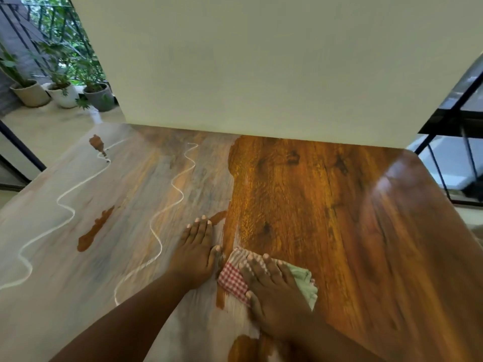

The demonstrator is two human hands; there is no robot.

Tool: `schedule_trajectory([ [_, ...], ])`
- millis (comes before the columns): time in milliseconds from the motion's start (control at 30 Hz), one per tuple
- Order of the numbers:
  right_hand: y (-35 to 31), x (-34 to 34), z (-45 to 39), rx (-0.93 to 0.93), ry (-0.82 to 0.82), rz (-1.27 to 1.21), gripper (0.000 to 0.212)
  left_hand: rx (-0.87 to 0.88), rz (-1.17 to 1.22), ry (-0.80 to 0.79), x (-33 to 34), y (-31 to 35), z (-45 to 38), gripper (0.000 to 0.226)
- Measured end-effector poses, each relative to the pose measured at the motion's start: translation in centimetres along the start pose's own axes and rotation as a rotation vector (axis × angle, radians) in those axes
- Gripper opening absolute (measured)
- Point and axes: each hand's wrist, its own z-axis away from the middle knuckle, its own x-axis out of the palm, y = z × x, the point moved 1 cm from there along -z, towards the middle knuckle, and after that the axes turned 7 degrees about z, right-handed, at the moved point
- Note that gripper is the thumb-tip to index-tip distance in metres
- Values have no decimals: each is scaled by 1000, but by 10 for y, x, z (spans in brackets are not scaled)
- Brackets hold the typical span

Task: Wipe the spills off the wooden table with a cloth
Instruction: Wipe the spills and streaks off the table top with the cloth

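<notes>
The cloth [264,278], a folded piece with a red-and-white checked part on the left and a pale green part on the right, is being pressed flat onto the wooden surface [339,218] by the right hand [271,288]. The fingers of that hand are being held straight and slightly spread over the cloth, with the thumb lying along its near left edge; nothing is being pinched. The cloth is being kept near the front middle of the surface, right at the line where a pale, cloudy film [125,231] is meeting bare, glossy brown wood.

The left hand [196,252] is being laid palm down on the filmed part of the surface, just beside the cloth's left edge, with its fingers straight and close together and holding nothing.

The film is being seen across the whole left half of the surface. Two thin white wavy lines [167,205] are being shown running through it from the far side toward the near edge, and a few brown patches are being left bare within it.

A large pale board [261,74] is being seen standing along the far edge of the surface. Potted plants [62,92] are being seen on the floor at the upper left.
</notes>
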Motion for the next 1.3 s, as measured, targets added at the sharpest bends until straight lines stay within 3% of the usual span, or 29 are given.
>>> schedule_trajectory([
  [100,-31,13,32,1,-72,-9,53,2,-5,14,-2,2,-1,67],
  [200,-53,33,68,-64,13,52,52,8,-14,12,-3,1,-1,68],
  [367,-48,30,77,-141,18,58,52,9,-23,20,-2,2,0,74],
  [567,-47,13,59,62,-26,37,57,-2,-4,62,-1,2,2,74],
  [700,-59,39,93,-102,-39,81,54,-5,-17,89,0,1,0,75],
  [833,-46,60,122,-190,73,153,57,-35,-9,98,1,1,2,77],
  [1100,-39,63,132,-157,116,175,58,-199,52,153,3,1,5,72],
  [1300,-71,47,105,-191,16,99,61,-245,76,121,3,-1,3,77],
])
